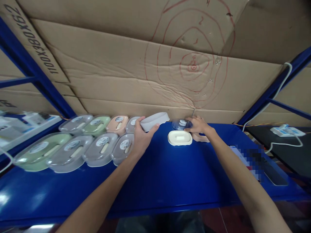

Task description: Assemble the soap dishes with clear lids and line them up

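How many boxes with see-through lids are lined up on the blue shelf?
8 lidded boxes: four in the front row, four behind against the cardboard. The left hand may hide part of another.

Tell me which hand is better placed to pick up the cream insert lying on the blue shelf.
Probably the right hand: it rests on the clear lid just behind the cream insert. The left hand is farther off and already grips the gray tray.

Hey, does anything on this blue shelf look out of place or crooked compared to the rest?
Mostly tidy: lidded boxes sit in two neat rows at left. The odd ones are loose parts: a grey tray tilted in the left hand, a clear lid under the right hand, and a cream insert lying alone.
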`<state>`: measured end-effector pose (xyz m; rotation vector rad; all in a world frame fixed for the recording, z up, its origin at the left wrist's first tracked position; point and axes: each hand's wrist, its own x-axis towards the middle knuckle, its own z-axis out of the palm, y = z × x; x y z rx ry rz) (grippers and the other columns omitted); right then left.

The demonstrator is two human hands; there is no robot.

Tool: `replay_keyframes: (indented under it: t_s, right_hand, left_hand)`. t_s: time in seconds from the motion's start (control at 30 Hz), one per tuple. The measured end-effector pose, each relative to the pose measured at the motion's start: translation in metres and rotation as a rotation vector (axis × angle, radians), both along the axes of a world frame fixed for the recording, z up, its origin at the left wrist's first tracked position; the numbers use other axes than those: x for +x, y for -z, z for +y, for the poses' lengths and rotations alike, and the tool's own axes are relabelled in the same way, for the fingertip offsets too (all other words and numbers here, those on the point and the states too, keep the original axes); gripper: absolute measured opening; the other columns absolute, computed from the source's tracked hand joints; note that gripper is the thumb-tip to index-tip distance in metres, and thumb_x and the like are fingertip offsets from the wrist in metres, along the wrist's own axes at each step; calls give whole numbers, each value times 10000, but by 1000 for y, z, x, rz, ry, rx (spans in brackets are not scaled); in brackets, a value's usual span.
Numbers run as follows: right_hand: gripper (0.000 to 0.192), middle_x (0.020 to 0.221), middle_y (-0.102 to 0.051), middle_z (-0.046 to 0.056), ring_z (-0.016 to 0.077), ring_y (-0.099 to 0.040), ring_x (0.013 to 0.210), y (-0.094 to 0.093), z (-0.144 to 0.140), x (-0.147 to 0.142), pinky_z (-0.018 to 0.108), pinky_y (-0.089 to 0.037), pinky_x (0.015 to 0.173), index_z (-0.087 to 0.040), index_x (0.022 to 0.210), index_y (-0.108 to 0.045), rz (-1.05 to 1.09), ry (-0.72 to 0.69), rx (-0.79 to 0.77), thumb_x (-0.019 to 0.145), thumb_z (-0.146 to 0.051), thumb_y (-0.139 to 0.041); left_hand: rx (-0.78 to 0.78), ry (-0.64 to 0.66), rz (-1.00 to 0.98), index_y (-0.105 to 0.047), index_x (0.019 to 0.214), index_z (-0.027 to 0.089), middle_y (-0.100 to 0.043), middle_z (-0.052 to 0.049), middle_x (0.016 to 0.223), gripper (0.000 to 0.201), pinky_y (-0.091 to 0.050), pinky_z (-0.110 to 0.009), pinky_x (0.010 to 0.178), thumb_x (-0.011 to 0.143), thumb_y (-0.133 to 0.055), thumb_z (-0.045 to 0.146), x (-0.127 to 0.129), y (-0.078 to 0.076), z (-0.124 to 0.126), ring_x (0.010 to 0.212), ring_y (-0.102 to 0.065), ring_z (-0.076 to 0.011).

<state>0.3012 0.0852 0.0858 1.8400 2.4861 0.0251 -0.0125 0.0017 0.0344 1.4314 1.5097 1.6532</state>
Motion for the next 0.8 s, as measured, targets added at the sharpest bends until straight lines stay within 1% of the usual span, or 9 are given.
replay_keyframes:
  t_s: [0.13,0.23,0.3,0.37,0.43,0.47,0.57,0.67,0.8]
  right_hand:
    - [750,1549,-683,208,501,-584,1429,0,4,1,631,-473,1142,-252,1607,-619,9,-10,2,951,-583,-770]
    - [760,1533,-696,201,500,-597,1423,-3,7,2,625,-488,1141,-247,1596,-630,19,-19,4,937,-589,-794]
    - [713,1477,-731,192,488,-617,1407,-5,6,4,636,-499,1145,-243,1549,-667,97,-29,64,949,-611,-780]
    - [629,1416,-764,178,459,-652,1380,-2,-1,7,634,-509,1163,-246,1477,-715,286,-76,172,983,-635,-737]
    - [604,1414,-771,155,415,-689,1360,4,-17,6,608,-523,1180,-264,1465,-719,561,-145,241,1010,-661,-701]
    - [628,1445,-759,144,394,-697,1366,8,-28,4,590,-533,1185,-273,1491,-699,707,-184,235,1008,-674,-705]
    - [803,1573,-685,111,356,-653,1456,21,-62,-13,533,-538,1210,-311,1585,-614,1058,-303,98,913,-697,-823]
    - [907,1573,-688,99,370,-662,1442,26,-87,-34,533,-530,1223,-317,1542,-659,1172,-369,-10,763,-669,-963]
    - [802,1484,-750,97,365,-726,1339,23,-100,-47,517,-572,1160,-293,1427,-750,1251,-352,-15,731,-602,-1003]
  left_hand:
    - [3,-5,8,-527,1463,248,-689,-137,1390,717,-651,-453,1029,892,-849,537,3,1,-1,1248,-730,-303]
    - [-4,28,10,-513,1482,266,-683,-130,1395,731,-655,-464,1018,894,-857,533,5,2,-3,1228,-732,-303]
    - [-20,45,7,-525,1481,285,-667,-122,1424,761,-638,-483,1055,862,-890,533,6,3,-4,1263,-715,-312]
    - [-46,68,-25,-546,1470,288,-662,-114,1430,795,-609,-503,1106,814,-927,529,7,3,-5,1298,-696,-322]
    - [-77,168,-92,-539,1485,275,-677,-112,1406,838,-605,-508,1109,790,-937,521,9,2,-8,1286,-704,-323]
    - [-91,250,-129,-524,1502,268,-690,-113,1386,870,-613,-504,1091,780,-942,513,10,0,-10,1267,-714,-321]
    - [-113,525,-173,-493,1542,256,-705,-117,1383,968,-631,-486,1055,733,-974,483,14,-7,-18,1251,-724,-324]
    - [-92,708,-128,-502,1555,256,-672,-127,1451,993,-613,-485,1084,718,-1000,451,17,-14,-27,1292,-699,-336]
    - [-91,794,-129,-423,1631,279,-613,-139,1527,1064,-581,-484,1125,747,-1000,417,19,-16,-32,1341,-662,-331]
